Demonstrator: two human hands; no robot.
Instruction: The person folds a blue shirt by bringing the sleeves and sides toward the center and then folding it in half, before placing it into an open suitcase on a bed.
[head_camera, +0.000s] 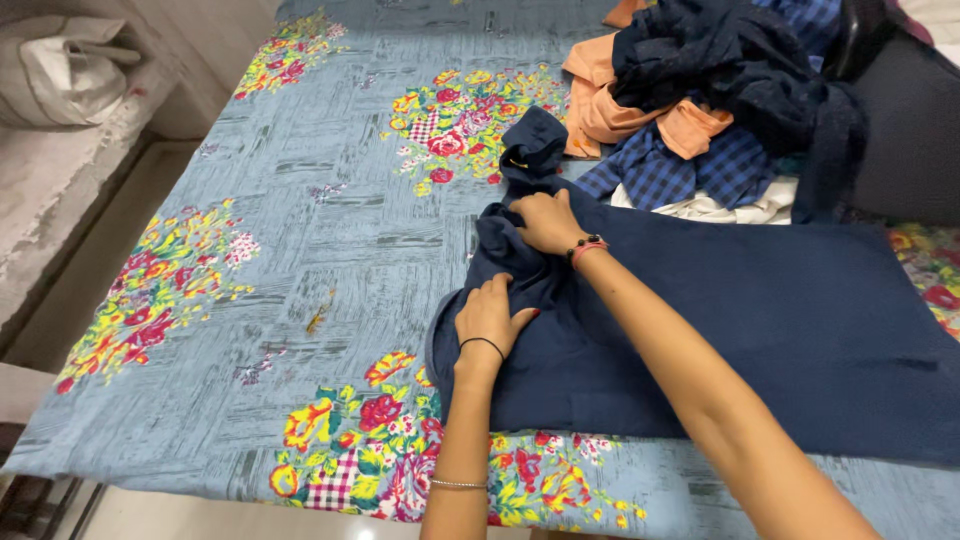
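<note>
Left hand (490, 318): laid flat, fingers spread and open, pressed on the bunched left end of the navy garment (720, 330); nothing is gripped by it. Right hand (546, 222): fingers curled shut, a gathered fold of the same navy cloth pinched near the loose sleeve (534, 148). The garment is spread across the right half of the bed, its near hem close to the bed's front edge.

Risks, as judged:
- The gathered cloth under the right hand could be pulled unevenly, so that creases are set into the flat panel.
- The sleeve is left crumpled and twisted beyond the hands; if drawn in as it lies, a lump may be trapped inside.
- The clothes pile (700, 110) of orange, checked blue and dark pieces is just beside the sleeve, possibly touching; a tug could drag a piece along or tip the heap onto the smoothed cloth.
- The near hem could slide over the front edge if weight is shifted toward it.
- The bracelets on the right wrist could snag the fabric.

Bed: covered by a blue-grey bedsheet (330, 240) printed with bright flower clusters, some with checked patches; a small brownish mark is seen left of the hands. The sheet looks slightly rumpled.

Room: a pale floor is seen at left, a whitish sack (60, 70) on a ledge at upper left, a dark rounded object at upper right, kind not told.
</note>
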